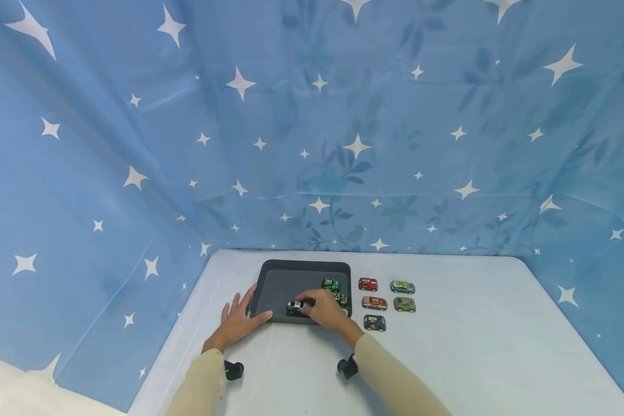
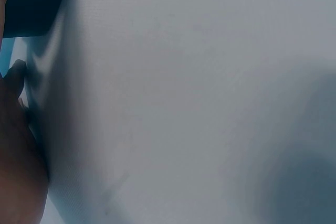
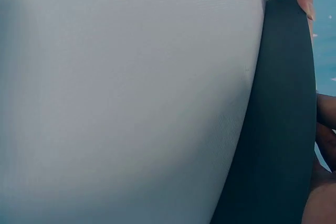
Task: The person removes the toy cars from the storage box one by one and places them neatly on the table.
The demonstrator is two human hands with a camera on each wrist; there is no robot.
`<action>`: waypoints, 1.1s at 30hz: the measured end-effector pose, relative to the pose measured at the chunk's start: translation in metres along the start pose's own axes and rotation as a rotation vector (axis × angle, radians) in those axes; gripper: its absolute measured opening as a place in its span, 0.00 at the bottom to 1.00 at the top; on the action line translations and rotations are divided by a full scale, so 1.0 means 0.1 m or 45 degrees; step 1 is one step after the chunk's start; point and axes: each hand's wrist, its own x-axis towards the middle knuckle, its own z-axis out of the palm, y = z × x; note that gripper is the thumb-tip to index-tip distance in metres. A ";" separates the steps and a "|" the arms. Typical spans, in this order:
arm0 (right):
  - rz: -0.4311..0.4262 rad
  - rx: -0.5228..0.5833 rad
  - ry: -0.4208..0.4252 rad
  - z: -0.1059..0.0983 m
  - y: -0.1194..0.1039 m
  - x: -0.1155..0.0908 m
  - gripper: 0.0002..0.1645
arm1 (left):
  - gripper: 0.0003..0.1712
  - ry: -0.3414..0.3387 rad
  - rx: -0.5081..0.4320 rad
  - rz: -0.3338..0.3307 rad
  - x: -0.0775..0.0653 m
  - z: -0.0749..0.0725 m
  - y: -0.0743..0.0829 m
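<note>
The left hand (image 1: 236, 323) lies spread at the near left corner of the tray (image 1: 286, 283), seemingly to steady it; the right hand (image 1: 325, 309) pinches a toy car (image 1: 294, 307) by its right end, probably because it is too small for a fuller grip; the car is between the hands, at the tray's near side, just left of the right fingertips; whether it touches the tray floor, I cannot tell.
</note>
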 end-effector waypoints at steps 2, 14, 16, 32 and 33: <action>-0.015 -0.004 0.010 -0.02 0.00 -0.02 0.14 | 0.57 0.010 -0.004 0.004 0.00 0.00 0.00; 0.046 0.056 0.057 -0.26 0.01 -0.13 0.15 | 0.56 0.025 -0.006 0.009 -0.04 -0.03 0.03; 0.057 0.080 0.054 -0.33 0.02 -0.15 0.16 | 0.56 0.003 -0.013 0.001 -0.03 -0.03 0.03; 0.077 -0.069 0.140 -1.00 0.24 -0.54 0.17 | 0.56 0.000 -0.031 0.003 -0.01 -0.01 0.00; 0.076 -0.084 0.140 -1.04 0.26 -0.56 0.17 | 0.56 0.008 -0.034 0.003 -0.01 -0.01 0.00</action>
